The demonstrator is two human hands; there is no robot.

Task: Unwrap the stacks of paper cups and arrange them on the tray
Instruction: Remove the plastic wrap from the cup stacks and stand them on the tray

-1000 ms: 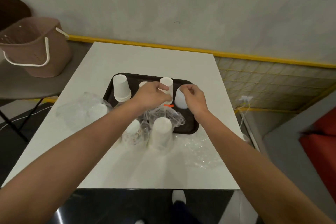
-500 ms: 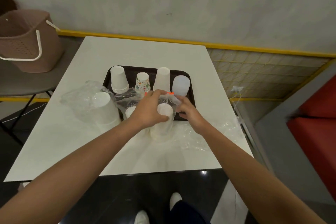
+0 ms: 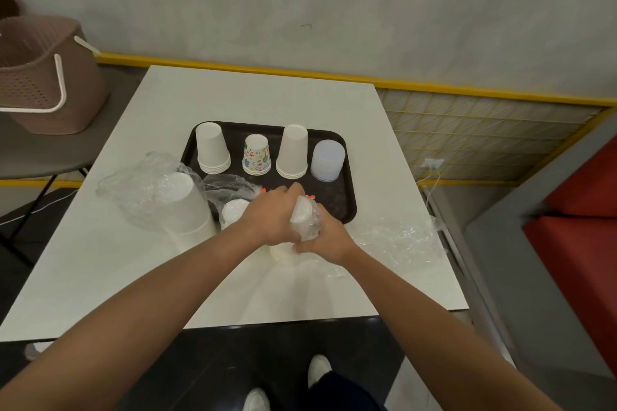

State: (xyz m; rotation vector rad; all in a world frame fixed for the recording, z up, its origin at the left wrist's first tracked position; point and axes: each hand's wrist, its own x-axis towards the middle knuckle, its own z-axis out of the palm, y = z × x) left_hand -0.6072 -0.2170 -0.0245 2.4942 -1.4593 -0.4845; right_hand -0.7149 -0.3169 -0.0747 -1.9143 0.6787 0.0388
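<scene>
- Both hands together, clamped on one wrapped stack of cups (image 3: 302, 218), just off the tray (image 3: 349, 210) at its 6 o'clock.
- Left hand (image 3: 267, 215) on it from 9 o'clock, fingertips up near the orange tie (image 3: 311, 197) at the top of the wrap.
- Right hand (image 3: 325, 238) curled round the lower part from 5 o'clock.
- Long axis close to upright, closed end up, top tipped a little toward 12 o'clock. Bottom hidden behind the hands, so cannot tell if resting on the surface (image 3: 267, 97).
- Neither hand nearer, both in contact. Probably a matter of loosening the tie and drawing the wrap off, then setting the stack straight ahead at 12 o'clock on the bare front strip of the tray.
- Back row of the tray, 9 to 3 o'clock: white stack (image 3: 212, 150), floral stack (image 3: 256, 155), taller white stack (image 3: 293, 152), translucent stack (image 3: 328, 156), all upside down and apart.
- Not yet unwrapped: large wrapped stack (image 3: 182, 207) at 9 o'clock of the hands, small wrapped stack (image 3: 233, 212) just beside the left hand.
- Loose wrap (image 3: 397, 237) at 3 o'clock of the hands.
- No brand, label or readable writing anywhere, only the flower print on the floral stack.
</scene>
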